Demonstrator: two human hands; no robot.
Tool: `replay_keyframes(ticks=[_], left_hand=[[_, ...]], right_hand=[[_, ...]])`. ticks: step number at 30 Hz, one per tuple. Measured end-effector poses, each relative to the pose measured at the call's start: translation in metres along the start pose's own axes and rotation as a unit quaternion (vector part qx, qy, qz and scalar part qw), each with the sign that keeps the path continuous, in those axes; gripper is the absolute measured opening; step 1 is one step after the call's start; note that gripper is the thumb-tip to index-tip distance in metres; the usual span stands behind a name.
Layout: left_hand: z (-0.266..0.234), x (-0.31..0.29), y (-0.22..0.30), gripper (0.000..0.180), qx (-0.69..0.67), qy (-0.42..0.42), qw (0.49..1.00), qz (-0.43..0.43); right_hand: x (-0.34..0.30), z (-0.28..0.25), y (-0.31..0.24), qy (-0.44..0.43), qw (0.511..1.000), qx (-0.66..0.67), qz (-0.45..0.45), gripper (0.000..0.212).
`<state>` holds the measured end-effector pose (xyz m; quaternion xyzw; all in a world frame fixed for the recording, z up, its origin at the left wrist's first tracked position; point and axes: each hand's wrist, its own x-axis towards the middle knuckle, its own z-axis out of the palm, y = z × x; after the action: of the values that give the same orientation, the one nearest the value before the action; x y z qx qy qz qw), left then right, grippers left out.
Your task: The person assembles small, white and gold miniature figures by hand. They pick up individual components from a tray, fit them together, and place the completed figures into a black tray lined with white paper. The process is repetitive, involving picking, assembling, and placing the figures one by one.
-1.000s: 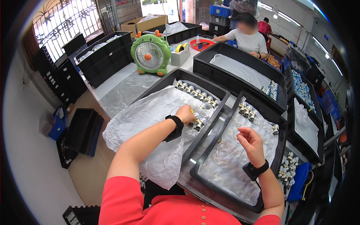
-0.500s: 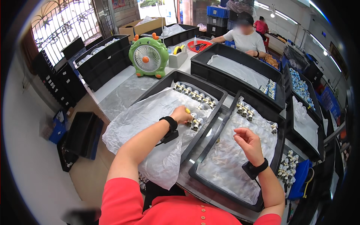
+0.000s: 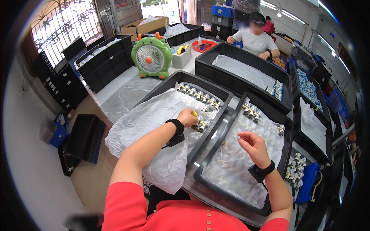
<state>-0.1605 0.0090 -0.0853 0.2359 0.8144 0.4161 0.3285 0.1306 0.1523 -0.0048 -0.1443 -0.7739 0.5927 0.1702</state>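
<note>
My left hand point(image 3: 187, 117) reaches into the left black tray point(image 3: 153, 92), its fingers pinched at a row of small white, black and gold figurines point(image 3: 203, 124). A small yellow bit point(image 3: 194, 114) shows at the fingertips; what they grip is hidden. More figurines point(image 3: 198, 95) stand in rows at that tray's far end, with a white plastic sheet point(image 3: 142, 123) spread over the rest and hanging over the near edge. My right hand point(image 3: 254, 148) hovers above the right black tray point(image 3: 206, 163), fingers loosely curved, thumb apart, nothing in it. Under its translucent sheet point(image 3: 235, 173) lie blurred figurines; several point(image 3: 251, 112) are uncovered.
A green frog-shaped fan point(image 3: 152, 57) and a tape dispenser point(image 3: 182, 57) stand beyond the left tray. Another black tray point(image 3: 246, 69) holds blue-and-white pieces. Across the table sits a person in white point(image 3: 254, 40). Loose figurines point(image 3: 296, 169) and a blue bin point(image 3: 308, 184) are at the right.
My left hand has shifted very slightly right at the figurine row. My right hand stays nearly still. The person across has raised one hand.
</note>
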Motion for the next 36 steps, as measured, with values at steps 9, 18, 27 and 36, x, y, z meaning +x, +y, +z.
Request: replay_keyframes(ticks=[9,18,27,36], left_hand=[[0.004,0.002,0.0,0.019,0.078,0.022,0.994,0.078],[-0.012,-0.047,0.031,0.045,0.051,0.009,0.991,0.127],[-0.018,-0.14,0.063,0.025,-0.283,-0.108,0.952,0.048],[0.031,-0.158,0.086,0.026,-0.318,-0.233,0.917,0.059]], right_hand=[[0.008,-0.003,0.021,0.003,0.995,-0.098,0.018,0.024],[0.061,-0.126,0.069,0.165,0.805,-0.565,0.068,0.03],[0.084,-0.167,0.095,0.209,0.725,-0.588,0.29,0.027],[0.074,-0.153,0.05,0.179,0.853,-0.473,0.128,0.045]])
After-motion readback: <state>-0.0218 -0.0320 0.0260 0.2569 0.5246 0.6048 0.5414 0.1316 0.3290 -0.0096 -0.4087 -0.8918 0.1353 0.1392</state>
